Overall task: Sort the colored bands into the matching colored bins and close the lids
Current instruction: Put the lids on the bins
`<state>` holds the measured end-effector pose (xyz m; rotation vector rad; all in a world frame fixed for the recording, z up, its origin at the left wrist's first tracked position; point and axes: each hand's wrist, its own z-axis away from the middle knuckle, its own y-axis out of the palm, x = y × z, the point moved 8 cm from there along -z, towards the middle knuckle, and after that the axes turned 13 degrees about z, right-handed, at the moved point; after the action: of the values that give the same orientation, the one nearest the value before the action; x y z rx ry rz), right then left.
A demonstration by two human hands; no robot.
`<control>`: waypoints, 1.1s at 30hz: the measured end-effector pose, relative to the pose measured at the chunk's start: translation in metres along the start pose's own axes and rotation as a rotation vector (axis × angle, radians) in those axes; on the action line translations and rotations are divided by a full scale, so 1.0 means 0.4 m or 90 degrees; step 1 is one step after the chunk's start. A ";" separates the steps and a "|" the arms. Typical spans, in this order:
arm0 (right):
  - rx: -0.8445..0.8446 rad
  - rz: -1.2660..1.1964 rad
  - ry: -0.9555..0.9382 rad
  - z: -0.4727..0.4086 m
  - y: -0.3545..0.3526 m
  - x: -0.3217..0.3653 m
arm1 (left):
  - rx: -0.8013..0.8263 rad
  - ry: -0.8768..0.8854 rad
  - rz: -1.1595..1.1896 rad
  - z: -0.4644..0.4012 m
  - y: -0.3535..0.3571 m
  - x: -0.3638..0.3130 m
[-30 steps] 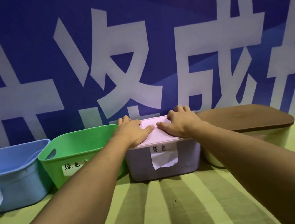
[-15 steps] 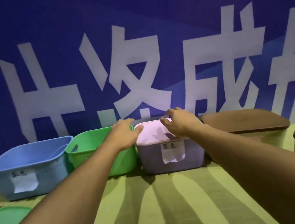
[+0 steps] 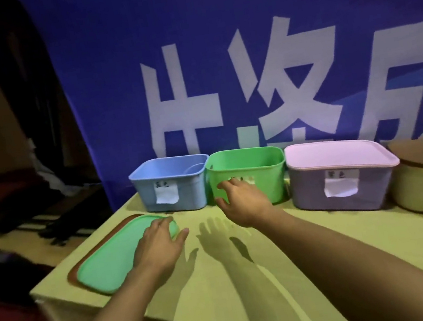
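My left hand (image 3: pixel 160 246) lies flat with released fingers on the right end of the green lid (image 3: pixel 117 257), which sits on a brown lid (image 3: pixel 91 253) at the left end of the bench (image 3: pixel 225 284); my right hand (image 3: pixel 242 202) hangs spread and released, grasping nothing, in front of the green bin (image 3: pixel 245 171). Green bin and blue bin (image 3: pixel 169 184) are uncovered. Purple bin (image 3: pixel 341 189) wears its pink lid (image 3: pixel 338 156); no bands visible.

Event or exhibition space: printed blue banner (image 3: pixel 216 61) backdrop.
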<state>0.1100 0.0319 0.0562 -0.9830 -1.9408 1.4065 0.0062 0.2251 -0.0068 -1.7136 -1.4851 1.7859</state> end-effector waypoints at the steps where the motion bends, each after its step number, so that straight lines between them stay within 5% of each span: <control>1: 0.008 0.003 -0.009 0.001 0.014 0.032 | 0.000 0.000 -0.019 0.011 -0.007 0.023; 8: 0.050 0.019 -0.071 0.020 0.077 0.190 | 0.012 -0.047 -0.165 0.051 -0.023 0.142; 17: 0.063 0.025 -0.076 0.016 0.069 0.190 | -0.032 0.101 -0.326 0.053 -0.046 0.129; 22: 0.021 -0.006 -0.056 -0.011 0.024 0.144 | -0.253 0.337 -0.377 0.022 -0.184 0.028; 26: -0.045 -0.189 -0.023 -0.036 -0.040 0.098 | -0.352 0.442 -0.385 0.004 -0.282 -0.064; 33: -0.107 -0.466 0.033 -0.045 -0.135 -0.008 | -0.168 0.375 -0.213 -0.075 -0.288 -0.199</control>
<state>0.1127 0.0292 0.1131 -0.2939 -2.0904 0.7995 0.0024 0.2305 0.1362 -1.7610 -1.6427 0.8453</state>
